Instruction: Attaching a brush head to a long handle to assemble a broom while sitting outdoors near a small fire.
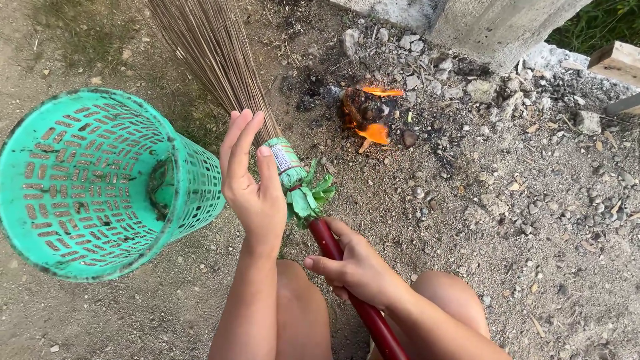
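Observation:
A stick broom (220,60) with long tan bristles, a green wrapped collar and a dark red handle (363,310) runs from the top left down to the bottom middle. My right hand (357,267) is closed around the red handle just below the green collar. My left hand (250,180) stands with fingers stretched and apart, its thumb and palm resting against the green wrapping (287,163) where the bristles are bound. A green perforated plastic basket (100,183) lies on its side to the left, its mouth facing me, close to my left hand.
A small fire (373,117) burns on charred debris among stones ahead. A concrete post (497,27) rises behind it. A wooden block (617,63) lies at the right edge. The ground is dirt and gravel. My bare knees are at the bottom.

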